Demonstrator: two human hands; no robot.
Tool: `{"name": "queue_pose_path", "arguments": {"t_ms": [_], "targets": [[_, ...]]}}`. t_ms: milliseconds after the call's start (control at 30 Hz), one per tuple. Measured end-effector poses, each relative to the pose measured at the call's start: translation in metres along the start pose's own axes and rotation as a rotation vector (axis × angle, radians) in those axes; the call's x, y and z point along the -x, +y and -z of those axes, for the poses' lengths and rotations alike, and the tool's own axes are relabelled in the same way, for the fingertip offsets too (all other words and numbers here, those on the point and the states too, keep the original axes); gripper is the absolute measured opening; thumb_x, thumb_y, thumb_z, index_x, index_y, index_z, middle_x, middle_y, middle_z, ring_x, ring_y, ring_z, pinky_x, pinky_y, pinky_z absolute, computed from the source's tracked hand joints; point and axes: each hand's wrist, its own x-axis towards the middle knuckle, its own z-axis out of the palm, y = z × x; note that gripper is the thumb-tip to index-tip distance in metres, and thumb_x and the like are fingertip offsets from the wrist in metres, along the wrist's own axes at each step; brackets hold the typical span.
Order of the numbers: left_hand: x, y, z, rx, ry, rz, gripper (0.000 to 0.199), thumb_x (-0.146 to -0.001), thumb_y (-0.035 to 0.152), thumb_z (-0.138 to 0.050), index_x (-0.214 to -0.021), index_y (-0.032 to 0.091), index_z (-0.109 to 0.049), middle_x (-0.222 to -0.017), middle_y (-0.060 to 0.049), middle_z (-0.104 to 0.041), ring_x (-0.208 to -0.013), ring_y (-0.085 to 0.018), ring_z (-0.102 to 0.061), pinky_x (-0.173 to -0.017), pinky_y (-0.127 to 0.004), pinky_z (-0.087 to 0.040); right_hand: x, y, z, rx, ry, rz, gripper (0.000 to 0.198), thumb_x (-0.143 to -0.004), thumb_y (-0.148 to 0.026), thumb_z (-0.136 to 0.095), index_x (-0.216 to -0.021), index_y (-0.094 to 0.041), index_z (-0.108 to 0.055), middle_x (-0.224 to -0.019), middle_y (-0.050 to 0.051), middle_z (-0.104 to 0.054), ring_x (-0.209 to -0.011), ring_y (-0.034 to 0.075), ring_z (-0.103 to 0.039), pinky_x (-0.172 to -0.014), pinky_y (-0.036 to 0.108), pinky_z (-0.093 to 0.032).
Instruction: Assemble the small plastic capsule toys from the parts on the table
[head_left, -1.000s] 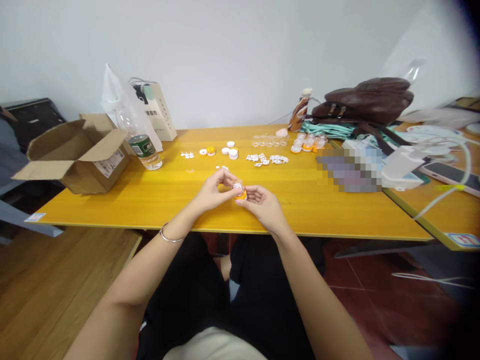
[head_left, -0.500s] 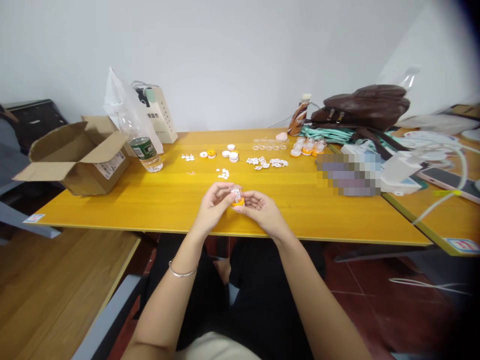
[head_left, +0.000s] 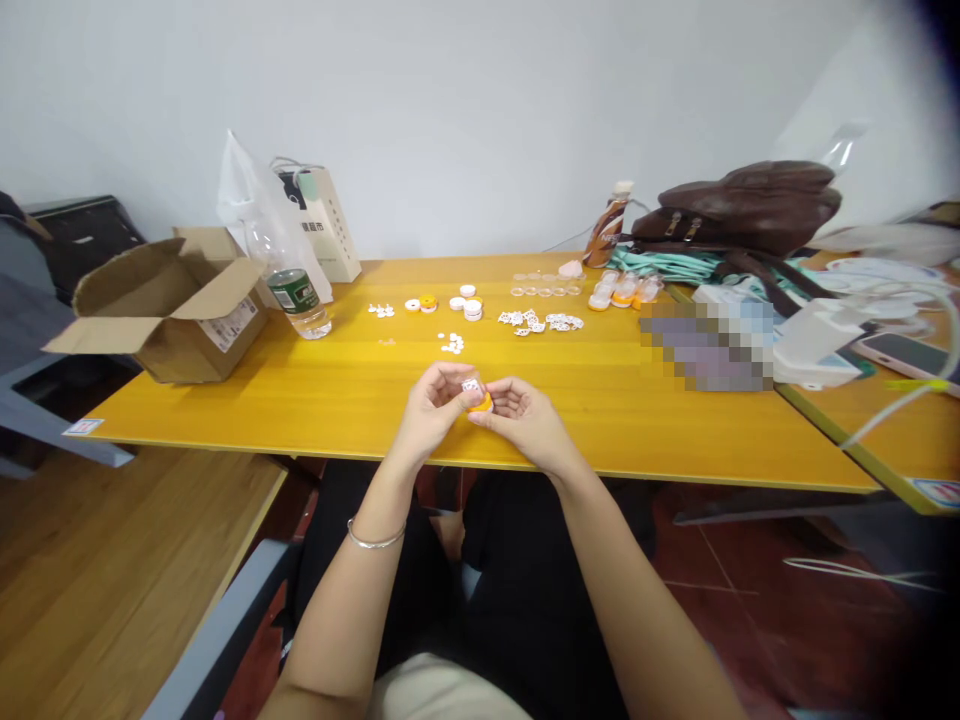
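Between my two hands is a small capsule toy [head_left: 474, 390] with a clear dome, an orange base and a white figure inside. My left hand [head_left: 437, 410] is closed around its clear upper part, the thumb across the front. The fingers of my right hand [head_left: 521, 415] grip the orange base from the right. Beyond my hands lie small white discs [head_left: 453, 345], white cut-out pieces [head_left: 525, 322] and little white pegs [head_left: 382, 311]. White round caps [head_left: 472, 309] and an orange ring [head_left: 427, 304] stand farther back.
Clear domes [head_left: 547, 290] stand in rows at the back, beside finished-looking capsules [head_left: 626, 290]. At left are a cardboard box [head_left: 180, 330], a water bottle [head_left: 296, 300] and a paper bag [head_left: 330, 230]. A coffee bottle [head_left: 606, 230], brown bag [head_left: 750, 205] and white cable [head_left: 892, 405] lie right.
The capsule toy has tilted toward the left between my hands, which keep their grip. The whole view has shifted slightly, so things on the table appear farther right.
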Motion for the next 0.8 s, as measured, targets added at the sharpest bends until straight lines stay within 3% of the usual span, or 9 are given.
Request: {"name": "queue_pose_path", "arguments": {"t_ms": [300, 467, 800], "targets": [[0.003, 0.003, 0.005, 0.129, -0.173, 0.071, 0.034, -0.080, 0.032, -0.061, -0.111, 0.019, -0.061, -0.108, -0.009, -0.066, -0.105, -0.023, -0.059, -0.094, -0.034, -0.041, 0.004, -0.011, 0.003, -0.046, -0.113, -0.052, 0.029, -0.054, -0.021, -0.079, -0.075, -0.019, -0.060, -0.082, -0.002, -0.066, -0.076, 0.011, -0.061, -0.085, 0.030, -0.045], [0.004, 0.003, 0.003, 0.189, -0.164, 0.077, 0.036, -0.086, 0.034, -0.051, -0.117, 0.017, -0.058, -0.113, -0.012, -0.064, -0.108, -0.024, -0.058, -0.096, -0.036, -0.040, 0.003, -0.011, 0.005, -0.061, -0.128, -0.058, 0.027, -0.058, -0.024, -0.078, -0.080, -0.019, -0.063, -0.088, -0.001, -0.067, -0.082, 0.012, -0.061, -0.090, 0.031, -0.043], [0.003, 0.003, 0.003, 0.242, -0.109, 0.109, 0.040, -0.081, 0.039, -0.057, -0.114, 0.017, -0.059, -0.103, -0.011, -0.068, -0.102, -0.024, -0.061, -0.092, -0.037, -0.042, 0.003, -0.013, 0.004, -0.030, -0.128, -0.058, 0.025, -0.059, -0.027, -0.076, -0.080, -0.019, -0.064, -0.089, 0.000, -0.068, -0.084, 0.013, -0.062, -0.090, 0.032, -0.043]]}}
